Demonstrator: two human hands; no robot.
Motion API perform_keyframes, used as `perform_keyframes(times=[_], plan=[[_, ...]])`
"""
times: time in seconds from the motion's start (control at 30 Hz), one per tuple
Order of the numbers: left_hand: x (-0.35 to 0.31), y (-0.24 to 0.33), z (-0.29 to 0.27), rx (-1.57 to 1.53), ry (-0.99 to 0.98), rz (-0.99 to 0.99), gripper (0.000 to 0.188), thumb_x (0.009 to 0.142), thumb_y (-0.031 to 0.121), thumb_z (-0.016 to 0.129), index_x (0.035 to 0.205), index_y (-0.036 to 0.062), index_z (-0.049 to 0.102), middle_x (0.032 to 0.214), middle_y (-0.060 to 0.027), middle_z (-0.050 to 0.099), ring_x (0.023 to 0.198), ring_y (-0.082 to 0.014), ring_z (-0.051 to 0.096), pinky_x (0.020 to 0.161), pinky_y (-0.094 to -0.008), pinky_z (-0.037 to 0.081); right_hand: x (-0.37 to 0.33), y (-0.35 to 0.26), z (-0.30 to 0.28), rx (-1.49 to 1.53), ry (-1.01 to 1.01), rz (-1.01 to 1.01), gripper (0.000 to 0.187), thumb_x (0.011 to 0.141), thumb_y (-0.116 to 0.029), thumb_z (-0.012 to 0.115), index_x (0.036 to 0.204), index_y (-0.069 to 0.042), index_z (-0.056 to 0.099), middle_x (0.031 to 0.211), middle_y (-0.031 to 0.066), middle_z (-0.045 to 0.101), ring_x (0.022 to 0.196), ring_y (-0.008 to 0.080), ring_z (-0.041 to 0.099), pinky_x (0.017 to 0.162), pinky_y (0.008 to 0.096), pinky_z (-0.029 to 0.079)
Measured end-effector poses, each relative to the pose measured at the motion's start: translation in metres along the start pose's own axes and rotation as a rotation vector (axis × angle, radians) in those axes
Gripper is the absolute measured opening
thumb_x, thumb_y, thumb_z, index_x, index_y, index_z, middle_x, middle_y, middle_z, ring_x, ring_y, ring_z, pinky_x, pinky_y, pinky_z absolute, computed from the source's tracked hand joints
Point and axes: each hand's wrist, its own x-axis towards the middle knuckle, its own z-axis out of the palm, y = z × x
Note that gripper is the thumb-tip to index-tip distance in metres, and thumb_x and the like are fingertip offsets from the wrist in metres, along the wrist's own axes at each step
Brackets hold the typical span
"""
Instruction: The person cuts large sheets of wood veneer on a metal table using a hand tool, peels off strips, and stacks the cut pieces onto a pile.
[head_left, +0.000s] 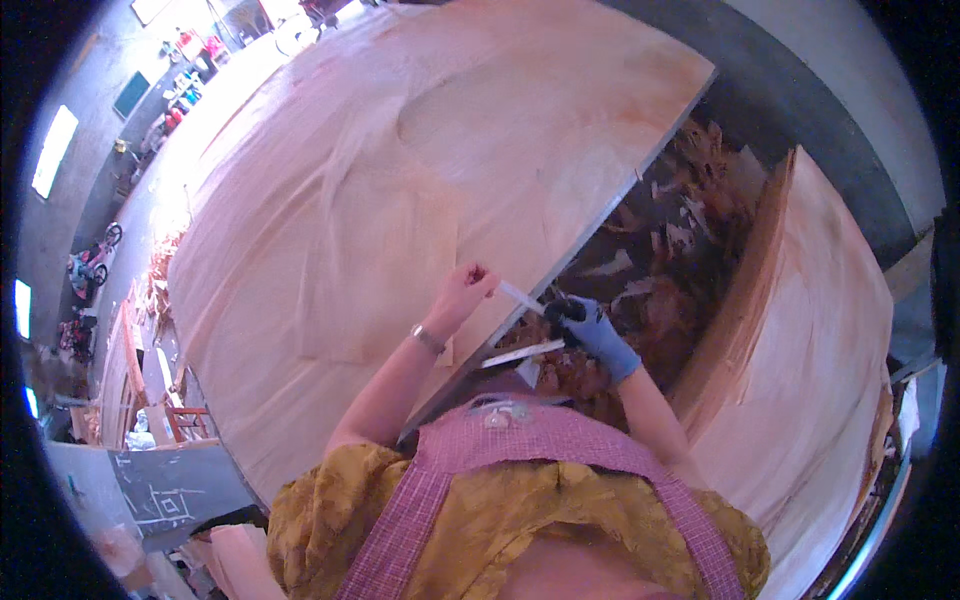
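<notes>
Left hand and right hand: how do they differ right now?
The left hand is bare, with a watch at its wrist; the right hand wears a blue-grey glove. The left hand is over the big veneer sheet; the right hand is past the sheet's edge, above the wood scraps. The left hand pinches one end of a pale strip; the right hand grips a dark object at its other end. Both meet at that strip.

We had a single view, a wide fisheye camera worn on the head, looking steeply down past the person's chest onto the large veneer sheet (400,200) and the gap of wood scraps (670,280) beside it. It sat close above the left hand (462,293) and right hand (598,335), and straight edges bent toward the dark rim. No second view shared the scene.
</notes>
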Motion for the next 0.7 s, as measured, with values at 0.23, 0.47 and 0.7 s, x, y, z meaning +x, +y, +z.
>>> perform_keyframes(times=[0.23,0.47,0.7], plan=[[0.113,-0.051,0.057,0.304,0.162,-0.183,0.031,0.083,0.034,0.071,0.088,0.0038,0.069,0.085,-0.0083,0.072,0.077,-0.0182,0.067,0.067,-0.0329,0.051,0.069,0.059,-0.084,-0.283,0.079,0.061,0.018,0.088,-0.008,0.064,0.105,0.0,0.068,0.091,0.0037,0.071,0.081,0.0086,0.06,0.075,0.0287,0.051],[0.153,-0.041,0.098,0.57,0.32,-0.16,0.02,0.081,0.03,0.069,0.084,0.011,0.069,0.085,-0.005,0.069,0.085,-0.0251,0.064,0.079,-0.0418,0.044,0.114,0.108,-0.134,-0.24,-0.05,0.181,0.014,0.088,-0.009,0.064,0.1,-0.001,0.067,0.085,0.0019,0.069,0.078,0.0079,0.06,0.071,0.0284,0.05],[0.162,-0.017,0.133,0.75,0.501,-0.11,0.015,0.081,0.026,0.07,0.08,0.0122,0.065,0.089,-0.0051,0.063,0.089,-0.0268,0.06,0.081,-0.0417,0.04,0.144,0.143,-0.17,-0.258,-0.197,0.159,0.02,0.089,-0.011,0.064,0.105,0.0,0.068,0.088,0.0045,0.071,0.08,0.0103,0.062,0.075,0.0285,0.051]])
